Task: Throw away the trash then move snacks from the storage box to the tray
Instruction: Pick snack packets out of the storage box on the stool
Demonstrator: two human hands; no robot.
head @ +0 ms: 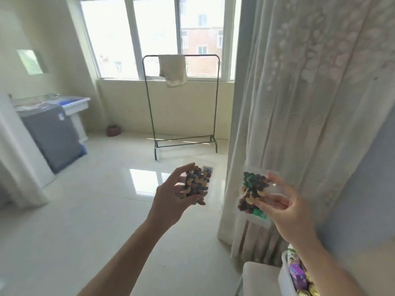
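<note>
Mid-transfer, I judge. My left hand (171,201), centre of the frame, has its fingers and thumb curled round a small clear plastic packet of mixed nuts and dried fruit with a barcode sticker (197,184). My right hand (288,212), right of centre, pinches a second clear packet of mixed nuts with a green label at its bottom (253,193) between thumb and fingers. Both grips are closed on their packets, both packets are up in the air in front of me, well apart from each other and touching nothing else. The white plastic storage box (285,274) sits at the lower right edge of the frame, on a pale cream seat or tabletop (256,272); I can't tell which. It holds more snacks: a purple wrapped packet (296,274) and gold foil-wrapped coins (307,292), so more trips are left after this one. No tray in view and no bin or trash either, so I cannot confirm the trash step from here; with snacks already in hand I guess it is done. Left to do: carry these two to the tray, set them down, come back for the rest. Background only: a patterned cream curtain (299,103) on the right and a black metal clothes rack (181,103) with a beige towel (173,70) at the window.
</note>
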